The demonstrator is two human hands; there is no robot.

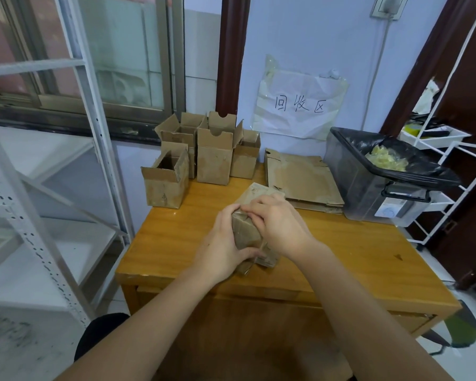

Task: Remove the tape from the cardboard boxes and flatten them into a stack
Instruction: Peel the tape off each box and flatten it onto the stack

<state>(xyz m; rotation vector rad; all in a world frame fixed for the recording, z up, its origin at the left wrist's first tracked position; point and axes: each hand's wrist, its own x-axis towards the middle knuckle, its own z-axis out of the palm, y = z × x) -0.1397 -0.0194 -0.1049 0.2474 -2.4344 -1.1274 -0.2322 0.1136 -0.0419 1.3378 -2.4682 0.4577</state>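
Note:
A small brown cardboard box lies on its side in the middle of the wooden table, held between both hands. My left hand grips its left side, thumb curled under the near end. My right hand lies over its top, fingertips curled onto the upper edge where shiny tape shows. Several upright open boxes stand at the table's back left. A stack of flattened boxes lies at the back, right of centre.
A clear bin lined with a black bag holds crumpled tape at the back right. White metal shelving stands to the left, a white wire rack to the right. A paper sign hangs on the wall.

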